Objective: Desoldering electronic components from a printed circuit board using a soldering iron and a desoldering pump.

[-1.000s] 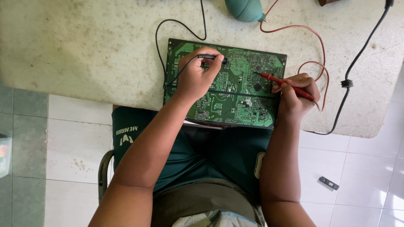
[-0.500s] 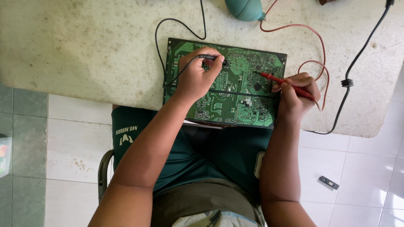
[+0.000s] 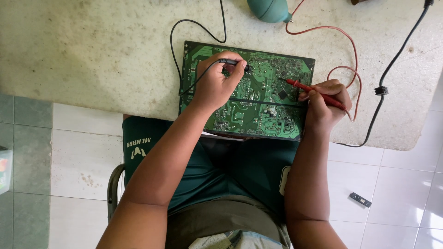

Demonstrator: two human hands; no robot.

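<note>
Hands press probes onto circuit board beneath.

An electronics repair spot: circuit board, probe leads, worn speckled table.

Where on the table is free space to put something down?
The wide table area left of the green circuit board is bare. Right of it, red wire and black cable crowd the surface around the right hand.
</note>
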